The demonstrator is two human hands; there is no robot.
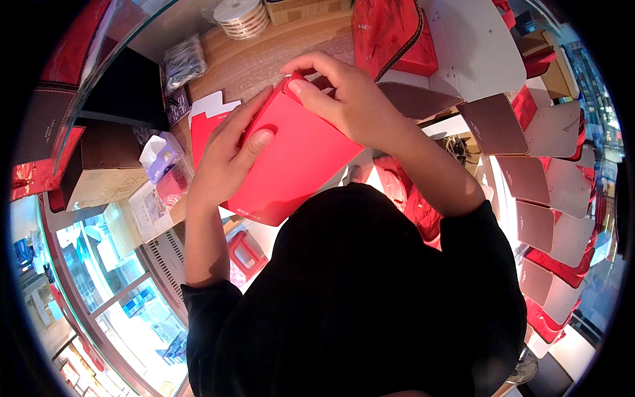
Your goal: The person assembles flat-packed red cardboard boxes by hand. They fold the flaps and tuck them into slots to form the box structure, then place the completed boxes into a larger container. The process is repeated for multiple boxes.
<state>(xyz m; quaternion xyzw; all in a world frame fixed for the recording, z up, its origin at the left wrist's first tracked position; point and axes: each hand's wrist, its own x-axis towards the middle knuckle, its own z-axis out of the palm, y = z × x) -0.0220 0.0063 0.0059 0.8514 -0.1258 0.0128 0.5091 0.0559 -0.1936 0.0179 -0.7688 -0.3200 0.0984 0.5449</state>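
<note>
A red cardboard box (301, 159) is held tilted in front of me, between both hands. My left hand (228, 155) grips its left side, with the thumb on the broad face and the fingers stretched along the edge. At the top corner my right hand (344, 99) pinches the box, its thumb pressed near a small fold and its index finger curled over the far side. Part of the right fingers is hidden behind the corner. Just beyond my left hand, a red carton piece with white flaps (215, 106) shows on the table, partly covered.
On the wooden table (284, 49) stand ribbon spools (239, 16) and a clear plastic packet (184, 63). A tissue box (161, 157) and a brown carton (106, 169) lie left. Red-and-brown packages with grey flaps (555, 182) line the right; a red stool (247, 255) stands below.
</note>
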